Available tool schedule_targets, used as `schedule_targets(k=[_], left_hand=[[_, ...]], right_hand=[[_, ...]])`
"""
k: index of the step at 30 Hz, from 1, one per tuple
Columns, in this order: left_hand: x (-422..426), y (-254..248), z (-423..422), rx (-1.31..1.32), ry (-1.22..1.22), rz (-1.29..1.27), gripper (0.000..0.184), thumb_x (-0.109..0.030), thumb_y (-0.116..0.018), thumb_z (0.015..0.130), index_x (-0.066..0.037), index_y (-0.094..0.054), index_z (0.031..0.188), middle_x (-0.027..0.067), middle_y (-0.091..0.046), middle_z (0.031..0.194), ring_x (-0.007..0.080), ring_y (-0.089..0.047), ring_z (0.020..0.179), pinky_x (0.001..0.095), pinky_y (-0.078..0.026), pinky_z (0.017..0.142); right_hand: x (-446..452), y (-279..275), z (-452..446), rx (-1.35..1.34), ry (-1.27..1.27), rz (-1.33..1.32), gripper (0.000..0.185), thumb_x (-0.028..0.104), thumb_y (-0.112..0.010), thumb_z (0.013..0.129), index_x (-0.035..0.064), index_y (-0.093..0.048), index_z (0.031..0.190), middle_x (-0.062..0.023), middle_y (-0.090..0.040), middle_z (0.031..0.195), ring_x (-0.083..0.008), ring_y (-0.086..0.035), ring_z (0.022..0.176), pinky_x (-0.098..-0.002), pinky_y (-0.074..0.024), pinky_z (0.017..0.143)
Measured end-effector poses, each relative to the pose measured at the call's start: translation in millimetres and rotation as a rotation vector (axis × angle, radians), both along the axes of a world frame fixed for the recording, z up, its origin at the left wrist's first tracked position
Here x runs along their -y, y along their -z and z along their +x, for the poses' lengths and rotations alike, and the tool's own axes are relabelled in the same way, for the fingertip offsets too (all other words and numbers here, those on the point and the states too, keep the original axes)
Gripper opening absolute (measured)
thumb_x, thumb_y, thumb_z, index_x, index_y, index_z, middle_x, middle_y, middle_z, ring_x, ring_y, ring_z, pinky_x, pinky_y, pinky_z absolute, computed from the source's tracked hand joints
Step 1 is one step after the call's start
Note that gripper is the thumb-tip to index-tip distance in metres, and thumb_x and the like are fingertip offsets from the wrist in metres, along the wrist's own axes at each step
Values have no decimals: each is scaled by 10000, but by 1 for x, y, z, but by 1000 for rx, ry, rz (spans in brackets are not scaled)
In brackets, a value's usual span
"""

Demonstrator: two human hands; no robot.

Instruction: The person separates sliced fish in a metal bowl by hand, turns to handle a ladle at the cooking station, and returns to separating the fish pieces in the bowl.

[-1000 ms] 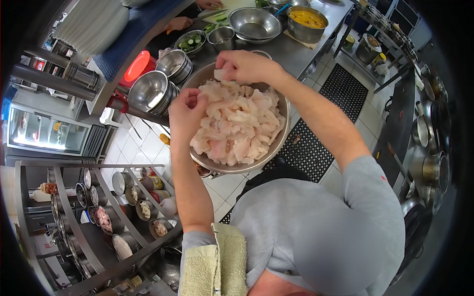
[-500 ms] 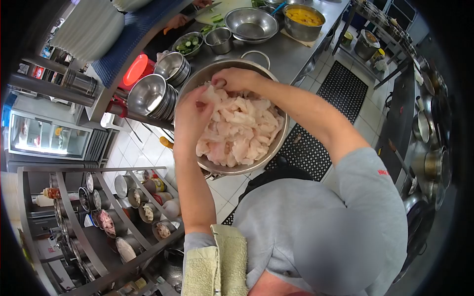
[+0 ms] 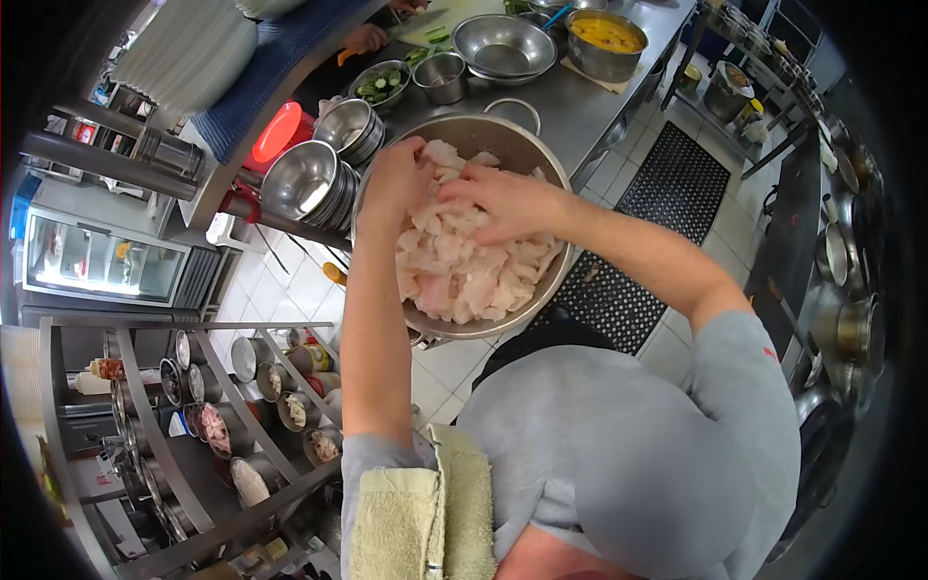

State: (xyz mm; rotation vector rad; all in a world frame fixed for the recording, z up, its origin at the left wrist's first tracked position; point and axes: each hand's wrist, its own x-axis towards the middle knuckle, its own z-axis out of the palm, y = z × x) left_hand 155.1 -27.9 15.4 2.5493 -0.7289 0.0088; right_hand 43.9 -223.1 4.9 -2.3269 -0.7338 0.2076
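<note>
A large steel pot with loop handles (image 3: 527, 145) holds a heap of pale pink-white raw meat slices (image 3: 474, 275). At the far left of the heap, my left hand (image 3: 398, 182) has its fingers curled against some slices near the pot wall; the fingertips are partly hidden. My right hand (image 3: 507, 201) lies over the upper middle of the heap, fingers stretched out and apart, touching the slices.
Stacked steel bowls (image 3: 302, 182) and a red plate (image 3: 278, 133) sit left of the pot. Behind are a bowl of cut green vegetables (image 3: 381, 85), a steel basin (image 3: 503, 46) and a pot of yellow liquid (image 3: 605, 41). Another person's hand (image 3: 365, 39) shows at the back.
My hands have moved apart from above the pot's far left side. The right hand has come back toward the middle and spread over the slices; the left has moved to the far left wall.
</note>
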Motion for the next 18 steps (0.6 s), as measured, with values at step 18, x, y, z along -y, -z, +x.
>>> schedule_targets(k=[18], left_hand=[[-20, -16, -13, -297, 162, 63, 334, -133, -701, 766, -27, -639, 1077, 108, -673, 891, 223, -637, 825, 340, -508, 781]], right_hand=[[32, 0, 89, 90, 154, 256, 364, 85, -657, 861, 123, -676, 1222, -137, -722, 1055, -282, -685, 993, -390, -538, 863]])
